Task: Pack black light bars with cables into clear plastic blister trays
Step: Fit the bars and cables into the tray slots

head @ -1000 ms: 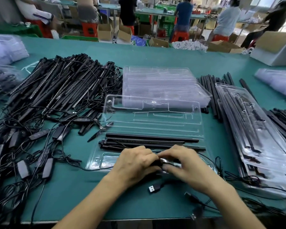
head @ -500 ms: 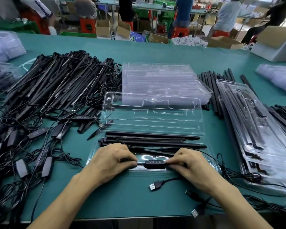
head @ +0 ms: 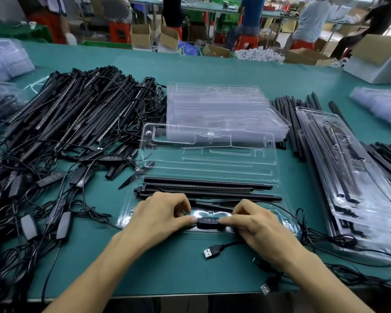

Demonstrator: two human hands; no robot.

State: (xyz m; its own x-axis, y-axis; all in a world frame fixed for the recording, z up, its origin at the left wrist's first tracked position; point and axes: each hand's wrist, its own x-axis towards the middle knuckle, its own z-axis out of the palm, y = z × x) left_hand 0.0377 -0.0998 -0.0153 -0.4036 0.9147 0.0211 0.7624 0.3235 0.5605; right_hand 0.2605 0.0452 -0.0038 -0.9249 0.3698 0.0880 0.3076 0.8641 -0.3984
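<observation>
The inline controller (head: 210,222) of the cable now lies flat along the near pocket of the open blister tray (head: 288,225). Just behind it, the black light bars (head: 208,190) sit side by side in their long channels. A second ago both hands were bunched together over the controller. They have since drawn apart to its two ends. The left hand (head: 160,218) has curled fingers and pinches the left end, and the right hand (head: 255,224) does the same at the right end, apparently pressing it down into its seat. The controller therefore looks placed or nearly so, but the cable is not. Its USB plug (head: 212,251) lies outside the tray on the green desk (head: 167,269), and more cable loops off to the right. The tray's lid half (head: 208,152) lies open beyond the bars, against a stack of empty trays (head: 219,105). A loose pile of bars and cables (head: 77,114) lies to the left and packed trays (head: 352,188) to the right.
</observation>
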